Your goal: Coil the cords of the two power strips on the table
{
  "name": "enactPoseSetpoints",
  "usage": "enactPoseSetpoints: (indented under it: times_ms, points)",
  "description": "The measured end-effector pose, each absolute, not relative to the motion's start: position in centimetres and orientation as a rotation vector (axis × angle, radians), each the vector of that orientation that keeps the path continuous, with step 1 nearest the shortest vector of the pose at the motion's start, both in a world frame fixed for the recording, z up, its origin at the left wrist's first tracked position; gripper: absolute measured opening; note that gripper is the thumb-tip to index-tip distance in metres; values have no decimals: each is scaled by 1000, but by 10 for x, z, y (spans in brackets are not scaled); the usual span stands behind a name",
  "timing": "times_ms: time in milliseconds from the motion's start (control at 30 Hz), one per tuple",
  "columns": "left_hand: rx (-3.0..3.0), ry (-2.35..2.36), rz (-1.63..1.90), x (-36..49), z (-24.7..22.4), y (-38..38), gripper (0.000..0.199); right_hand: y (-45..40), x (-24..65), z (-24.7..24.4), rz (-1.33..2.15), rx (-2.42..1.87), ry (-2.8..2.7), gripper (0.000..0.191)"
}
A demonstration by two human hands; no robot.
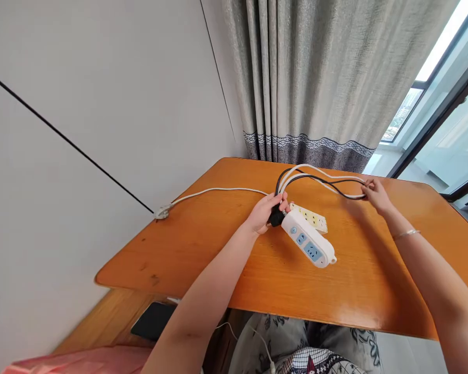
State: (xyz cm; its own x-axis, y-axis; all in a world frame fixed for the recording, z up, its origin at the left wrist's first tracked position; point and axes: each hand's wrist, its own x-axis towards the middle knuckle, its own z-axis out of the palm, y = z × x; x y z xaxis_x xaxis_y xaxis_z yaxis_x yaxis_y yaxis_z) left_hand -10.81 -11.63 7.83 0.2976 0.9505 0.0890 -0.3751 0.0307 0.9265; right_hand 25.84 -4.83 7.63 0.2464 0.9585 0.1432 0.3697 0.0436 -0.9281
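Two or more white and black cables (320, 179) arch between my hands, and the white power strip (309, 240) they lead to hangs at their nearer end, in the middle of my view, with its blue sockets turned up toward me. At its 10 o'clock, the fingers of my left hand (263, 212) are closed round the cables where they bunch beside a black plug (276, 216); I take it this grip keeps the leads together and carries the strip's weight, since the strip seems raised off the worktop (203, 249). At its 2 o'clock, the fingers of my right hand (377, 196) pinch the far end of the loops, probably to stop them springing apart.

Just beyond the strip, near 1 o'clock and partly hidden by it, sits a second power strip (315, 220) with yellow sockets. Toward 10 o'clock a pale lead (226, 189) runs out to a white plug (163, 212) at the worktop's edge by the wall (81, 104); that side looks tight for moving.

The worktop's near edge passes at 6 o'clock, just above my lap, so I judge there is little depth toward me. Toward 3 and 4 o'clock the wood lies bare beneath my right forearm, the widest room. At 12 o'clock the curtain (315, 78) hangs just past the far edge.
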Motion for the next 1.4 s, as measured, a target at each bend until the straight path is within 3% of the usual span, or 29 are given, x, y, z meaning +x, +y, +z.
enactPoseSetpoints:
  times_ms: [133,267,367,500,833,900,1000,1167,1300,1400]
  points:
    - [944,768,1285,-115,81,-110,25,-80,247,51,795,-1607,-1703,31]
    - [864,787,1345,-122,85,-106,21,-112,245,58,792,-1541,-2249,42]
    - [881,805,1354,-124,86,-106,20,-131,247,68,518,-1471,-2572,38]
    - [977,837,1335,-123,85,-109,24,-144,250,80,82,-1518,-2536,35]
    - [1410,840,1283,-108,76,-110,37,-181,202,163,-184,-1018,-2543,27]
    - [1504,836,1253,-101,80,-109,41,-187,179,179,-84,-932,-2654,29]
    - [1638,819,1171,-87,92,-110,52,-182,151,197,429,-683,-2776,31]
    - [1674,697,1000,-73,105,-109,83,-145,129,202,1251,-640,-2296,37]
    - [1656,622,926,-68,111,-105,108,-115,124,191,1397,-681,-1584,44]
    - [1817,753,931,-61,122,-107,91,-105,114,182,1347,-702,-1202,42]
